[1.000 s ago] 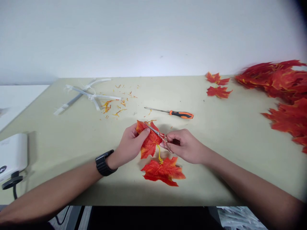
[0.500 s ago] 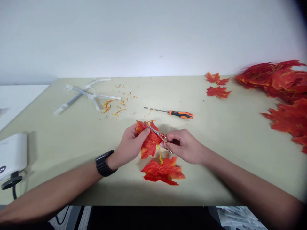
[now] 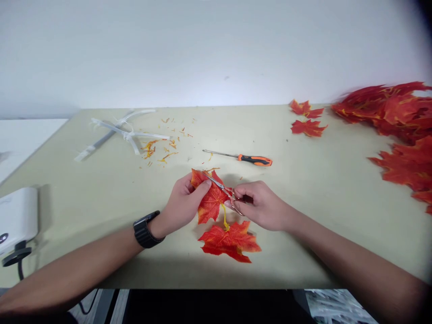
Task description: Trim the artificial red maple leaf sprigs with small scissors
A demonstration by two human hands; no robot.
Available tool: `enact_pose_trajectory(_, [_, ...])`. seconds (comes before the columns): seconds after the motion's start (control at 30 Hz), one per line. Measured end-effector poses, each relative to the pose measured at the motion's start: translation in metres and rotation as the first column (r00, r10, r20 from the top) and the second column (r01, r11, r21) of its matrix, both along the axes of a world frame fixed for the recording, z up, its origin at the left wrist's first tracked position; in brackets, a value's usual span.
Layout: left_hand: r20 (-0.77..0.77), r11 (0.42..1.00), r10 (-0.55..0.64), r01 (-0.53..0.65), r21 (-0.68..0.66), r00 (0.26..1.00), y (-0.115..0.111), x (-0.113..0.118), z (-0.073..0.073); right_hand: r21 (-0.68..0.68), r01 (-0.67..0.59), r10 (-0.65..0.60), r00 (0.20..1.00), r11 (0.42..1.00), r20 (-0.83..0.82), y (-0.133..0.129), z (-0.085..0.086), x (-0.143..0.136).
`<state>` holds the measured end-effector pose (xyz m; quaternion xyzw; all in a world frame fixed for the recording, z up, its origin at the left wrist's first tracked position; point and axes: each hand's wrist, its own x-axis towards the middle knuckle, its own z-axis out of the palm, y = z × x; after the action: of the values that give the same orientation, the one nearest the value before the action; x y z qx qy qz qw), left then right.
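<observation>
Between the thumb and fingers of my left hand [image 3: 186, 198] is a red artificial maple leaf [image 3: 211, 204], its tips lifted toward the back of the table. My right hand [image 3: 262, 204] is closed around the handles of small scissors [image 3: 219, 184]. Their slim metal blades lie across the upper part of that leaf, beside my left thumb. Whether the blades are parted there is hard to see. A yellow stem [image 3: 225, 218] joins the held leaf to a second maple leaf [image 3: 229, 240], which rests on the table nearer me.
Beyond my hands lies an orange-black screwdriver [image 3: 254, 160]. Small orange trimmings [image 3: 150, 148] are scattered near clear plastic strips [image 3: 114, 130]. Two joined leaves [image 3: 308, 128] and a large leaf pile [image 3: 388, 110] are at the right. A white device [image 3: 20, 218] with a cable stands at left.
Almost nothing differs. Both hands, the scissors and the leaf keep their places; the whole view has shifted very slightly.
</observation>
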<state>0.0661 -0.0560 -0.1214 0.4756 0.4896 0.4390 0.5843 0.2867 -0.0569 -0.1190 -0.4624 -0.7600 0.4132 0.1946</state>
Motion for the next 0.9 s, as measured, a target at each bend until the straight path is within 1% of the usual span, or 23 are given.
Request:
enact_pose_trajectory(0.1, [-0.001, 1.000, 0.002, -0.002, 0.000, 1.000, 0.0003, 0.0005, 0.0016, -0.037, -0.001, 0.000, 1.000, 0.999, -0.026, 0.0000, 0.0008, -0.0002])
enact_pose_trajectory(0.17, [-0.004, 1.000, 0.001, -0.001, 0.002, 1.000, 0.0006, 0.0006, 0.0021, -0.039, 0.003, -0.004, 1.000, 0.999, -0.020, 0.0001, 0.0007, -0.0002])
enact_pose_trajectory(0.47, [-0.014, 0.999, -0.022, 0.022, 0.024, 1.000, 0.0015, -0.0012, -0.0008, -0.014, 0.001, 0.000, 1.000, 1.000, 0.023, 0.0014, 0.0004, 0.0001])
enact_pose_trajectory(0.6, [-0.018, 0.999, -0.041, 0.041, 0.029, 0.999, 0.0014, -0.0015, 0.0000, 0.016, -0.008, 0.008, 0.999, 1.000, 0.033, 0.0013, 0.0007, 0.0004])
enact_pose_trajectory(0.9, [-0.012, 0.999, -0.038, 0.038, 0.026, 0.999, 0.0019, -0.0017, 0.0015, 0.039, -0.026, 0.025, 0.999, 0.999, 0.041, 0.0011, 0.0019, 0.0017])
